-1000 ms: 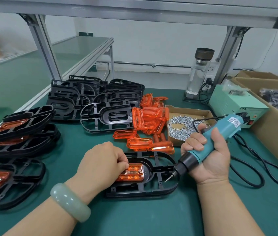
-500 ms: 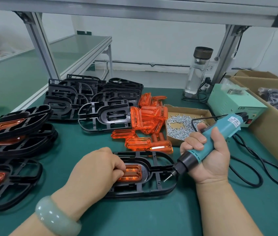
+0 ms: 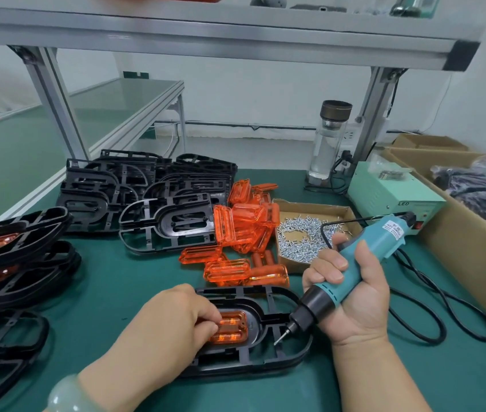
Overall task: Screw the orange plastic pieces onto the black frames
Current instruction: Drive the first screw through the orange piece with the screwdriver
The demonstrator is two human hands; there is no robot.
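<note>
Green bench point(image 3: 116, 278): L hand point(image 3: 173, 319) holds ribbed orange piece point(image 3: 232, 331) in black frame point(image 3: 265, 361); R hand point(image 3: 357, 304) grips screwdriver point(image 3: 363, 248).

one screwdriver point(image 3: 384, 236), one screw box point(image 3: 310, 203); one bottle point(image 3: 329, 144), one bracelet point(image 3: 66, 394)

White wall point(image 3: 265, 93) filling centre of frame. Aluminium shelf beam point(image 3: 206, 40) spanning top. Second green-topped bench point(image 3: 122, 99) stretching away at upper left. Green mat point(image 3: 116, 278) covering worktable.

Electric screwdriver point(image 3: 382, 237) in right hand point(image 3: 357, 304)
</note>
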